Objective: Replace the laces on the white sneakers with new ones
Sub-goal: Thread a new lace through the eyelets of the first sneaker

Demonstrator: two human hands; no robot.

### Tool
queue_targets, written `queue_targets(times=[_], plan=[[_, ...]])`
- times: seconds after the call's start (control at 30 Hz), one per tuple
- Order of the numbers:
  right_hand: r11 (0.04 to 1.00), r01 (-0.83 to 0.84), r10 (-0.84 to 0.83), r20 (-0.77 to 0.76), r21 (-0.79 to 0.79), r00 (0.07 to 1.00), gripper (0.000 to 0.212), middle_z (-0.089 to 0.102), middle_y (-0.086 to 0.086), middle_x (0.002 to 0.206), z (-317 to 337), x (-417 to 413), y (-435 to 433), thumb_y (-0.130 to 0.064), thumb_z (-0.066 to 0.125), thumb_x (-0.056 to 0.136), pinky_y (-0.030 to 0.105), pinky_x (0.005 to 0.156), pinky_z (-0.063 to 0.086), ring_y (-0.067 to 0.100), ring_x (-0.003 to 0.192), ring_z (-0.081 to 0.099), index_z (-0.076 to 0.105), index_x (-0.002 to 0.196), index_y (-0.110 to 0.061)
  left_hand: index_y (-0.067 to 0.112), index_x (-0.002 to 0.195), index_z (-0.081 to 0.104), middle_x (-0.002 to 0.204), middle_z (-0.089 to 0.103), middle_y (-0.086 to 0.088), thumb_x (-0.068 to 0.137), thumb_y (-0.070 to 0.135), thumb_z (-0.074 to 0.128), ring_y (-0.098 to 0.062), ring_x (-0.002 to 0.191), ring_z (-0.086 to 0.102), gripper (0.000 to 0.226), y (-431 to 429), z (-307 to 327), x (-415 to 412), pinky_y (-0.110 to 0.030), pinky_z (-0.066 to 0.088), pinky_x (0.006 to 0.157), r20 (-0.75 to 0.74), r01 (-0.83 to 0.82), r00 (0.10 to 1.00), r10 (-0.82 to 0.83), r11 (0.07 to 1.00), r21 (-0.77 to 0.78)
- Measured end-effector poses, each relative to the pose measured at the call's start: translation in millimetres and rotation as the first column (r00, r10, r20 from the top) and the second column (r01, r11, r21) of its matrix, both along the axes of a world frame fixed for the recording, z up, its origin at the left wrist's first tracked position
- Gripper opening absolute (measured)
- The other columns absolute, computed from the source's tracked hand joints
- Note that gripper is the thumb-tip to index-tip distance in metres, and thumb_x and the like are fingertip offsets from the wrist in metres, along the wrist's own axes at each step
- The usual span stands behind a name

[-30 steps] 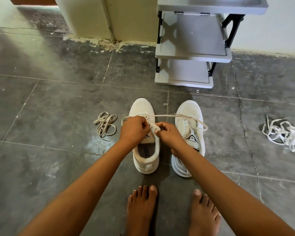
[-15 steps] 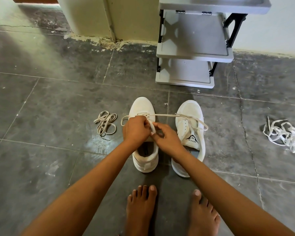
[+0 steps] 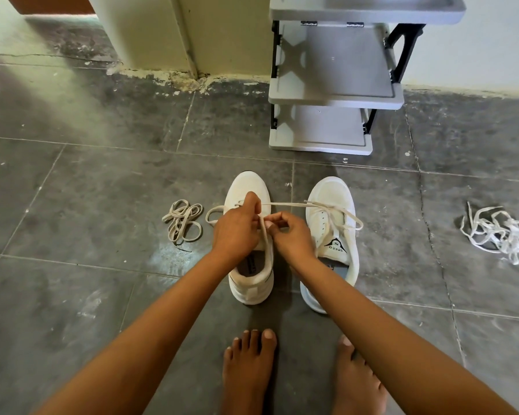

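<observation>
Grey tiled floor (image 3: 72,190), left side: coiled spare beige lace (image 3: 182,220), untouched, lying just beside the left white mesh sneaker (image 3: 246,184).

Centre: the left hand (image 3: 237,232) is curled over that sneaker's eyelet rows, fingertips closed on a beige flat lace (image 3: 285,204). The right hand (image 3: 291,235) pinches the same lace between thumb and forefinger. The lace's free end runs across and drapes over the right white sneaker (image 3: 331,196), whose eyelets look bare.

Right side: tangled heap of white laces (image 3: 498,232), well apart from the shoes, probably the old pair. A grey plastic shoe rack (image 3: 336,97) stands at the floor's far edge by the wall.

Judgement: old laces out of both shoes; left sneaker partly threaded, rows hidden by the hands. The right sneaker remains to be laced, presumably with the coil.
</observation>
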State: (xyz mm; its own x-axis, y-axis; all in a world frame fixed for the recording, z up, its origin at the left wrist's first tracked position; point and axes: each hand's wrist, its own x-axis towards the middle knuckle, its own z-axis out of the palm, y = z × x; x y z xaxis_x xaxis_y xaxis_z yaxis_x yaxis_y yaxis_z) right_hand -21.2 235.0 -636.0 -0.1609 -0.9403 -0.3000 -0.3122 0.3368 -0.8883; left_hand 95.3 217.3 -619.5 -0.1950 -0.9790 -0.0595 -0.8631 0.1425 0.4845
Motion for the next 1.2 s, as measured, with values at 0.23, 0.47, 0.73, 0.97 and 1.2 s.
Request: queue_targets(times=[0.23,0.47,0.73,0.97,1.2], plan=[[0.997,-0.018,0.033,-0.224,0.070,0.974,0.011,0.064,0.003,0.100,0,2,-6,-0.021,0.050,0.093,0.035,0.084,0.043,0.023,0.095,0.058,0.057,0.096,-0.013,0.015,0.097,0.044,0.095,0.044,-0.002,0.073,0.030,0.073,-0.022,0.085,0.043,0.041,12,-4,33,-0.031,0.034,0.069,0.127,-0.100,0.986,0.109,0.992,-0.076],[0.987,0.160,-0.152,0.204,-0.024,0.967,0.012,0.070,0.003,0.094,52,-9,-13,-0.009,0.036,0.098,0.028,0.078,0.046,0.019,0.090,0.062,0.039,0.088,-0.016,0.012,0.097,0.051,0.089,0.064,-0.008,0.079,0.033,0.072,-0.026,0.081,0.059,0.035,11,-9,33,-0.037,0.047,0.068,0.154,-0.131,0.982,0.111,0.984,0.123],[0.978,0.005,0.026,0.144,-0.209,0.989,0.014,0.063,-0.004,0.074,86,-30,-29,-0.013,0.043,0.098,0.025,0.064,0.047,0.008,0.065,0.055,0.056,0.093,-0.011,0.018,0.101,0.056,0.095,0.063,0.002,0.076,0.040,0.074,-0.020,0.089,0.060,0.038,-1,1,37,-0.035,0.050,0.073,0.127,-0.104,0.988,0.083,0.981,0.162],[0.898,-0.435,0.415,-0.457,0.068,0.787,0.024,0.065,0.012,0.102,21,-14,-11,-0.026,0.054,0.094,0.034,0.082,0.045,0.027,0.096,0.059,0.063,0.098,-0.005,0.011,0.090,0.064,0.088,0.068,-0.007,0.086,0.032,0.061,-0.026,0.081,0.062,0.022,-3,1,37,-0.040,0.052,0.072,0.123,-0.084,0.990,0.073,0.992,0.089],[0.992,-0.084,0.097,0.139,-0.093,0.985,0.017,0.054,0.014,0.115,50,-34,-21,-0.007,0.043,0.097,0.029,0.083,0.042,0.017,0.093,0.053,0.055,0.087,-0.012,0.008,0.082,0.068,0.079,0.068,-0.010,0.087,0.028,0.060,-0.027,0.073,0.061,0.022,0,0,41,-0.038,0.050,0.065,0.093,-0.091,0.992,0.082,0.991,0.096]])
